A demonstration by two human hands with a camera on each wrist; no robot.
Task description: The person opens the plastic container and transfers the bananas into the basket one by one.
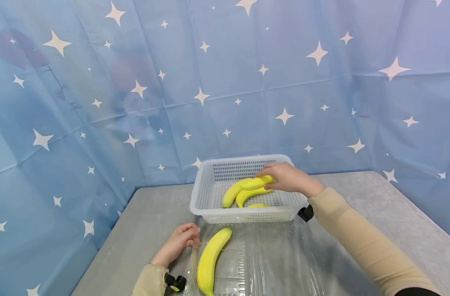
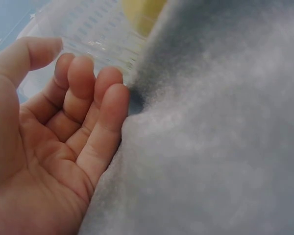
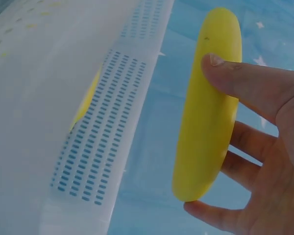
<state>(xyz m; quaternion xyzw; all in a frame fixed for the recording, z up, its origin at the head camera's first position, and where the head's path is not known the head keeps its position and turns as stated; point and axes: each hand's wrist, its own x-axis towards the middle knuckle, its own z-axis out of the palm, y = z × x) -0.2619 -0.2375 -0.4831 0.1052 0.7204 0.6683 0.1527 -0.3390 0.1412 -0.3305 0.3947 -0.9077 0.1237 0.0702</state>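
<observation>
My right hand (image 1: 285, 177) holds a yellow banana (image 1: 257, 182) over a white perforated basket (image 1: 206, 187). In the right wrist view, the thumb lies across this banana (image 3: 206, 112) and the fingers are behind it. Below it in the basket are a banana (image 1: 232, 193) on the left, another banana (image 1: 247, 196) beside it, and a third banana (image 1: 259, 205) partly hidden by the front wall. My left hand (image 1: 178, 242) is at the left edge of a clear plastic tray (image 1: 228, 269), its fingers loosely bent. One banana (image 1: 210, 261) lies lengthwise in the tray's left part.
The basket stands behind the clear tray on a grey table (image 1: 151, 209). A blue curtain with white stars (image 1: 165, 102) hangs behind and to the left of the table. Black wrist straps (image 1: 176, 283) show at both sleeves.
</observation>
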